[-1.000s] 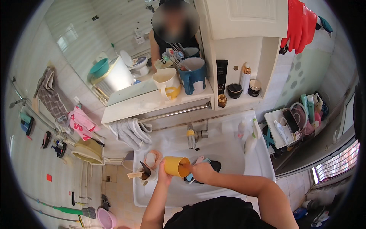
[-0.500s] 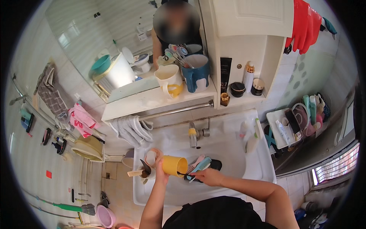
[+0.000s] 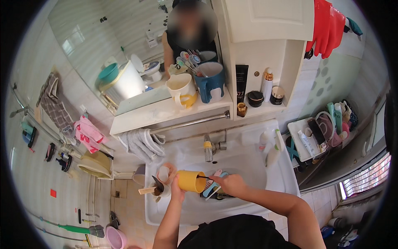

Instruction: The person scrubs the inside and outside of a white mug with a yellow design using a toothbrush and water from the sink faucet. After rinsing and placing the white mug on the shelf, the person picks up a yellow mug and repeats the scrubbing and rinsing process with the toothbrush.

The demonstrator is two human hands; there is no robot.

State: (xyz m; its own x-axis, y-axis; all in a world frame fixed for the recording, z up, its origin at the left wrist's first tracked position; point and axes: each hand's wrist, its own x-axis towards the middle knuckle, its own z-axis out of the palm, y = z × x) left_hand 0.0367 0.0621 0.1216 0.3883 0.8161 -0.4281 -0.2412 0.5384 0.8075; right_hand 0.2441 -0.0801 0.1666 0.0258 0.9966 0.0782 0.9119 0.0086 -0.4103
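We're standing at the white sink (image 3: 286, 182) looking straight down, and our left hand (image 3: 177, 191) has its fingers wrapped tight around a yellow cup (image 3: 191, 181), which is tipped on its side over the basin with its open mouth facing our right hand (image 3: 230, 184). That right hand is closed around a bunch of toothbrushes (image 3: 213, 189) in pale blue and pink, held just beside the cup's mouth, and one thin dark handle (image 3: 203, 177) runs from the fingers to the cup's rim; we honestly can't tell if its tip is inside the cup or just at the edge. On the sink's left ledge, right next to our left hand, sits a little white cup (image 3: 159, 191) with a wooden-handled brush in it, and a round pinkish soap dish (image 3: 165, 172) just behind that. The tap (image 3: 208, 146) is at the back of the basin, with a couple of white bottles (image 3: 269, 145) off to its right. Above, on the shelf, there's a cream and yellow mug (image 3: 181, 89) next to a blue mug (image 3: 210, 83) stuffed with more brushes, with the mirror behind them. Grey towels (image 3: 139, 143) hang from the rail under the shelf, and red rubber gloves (image 3: 327, 25) dangle at the upper right.
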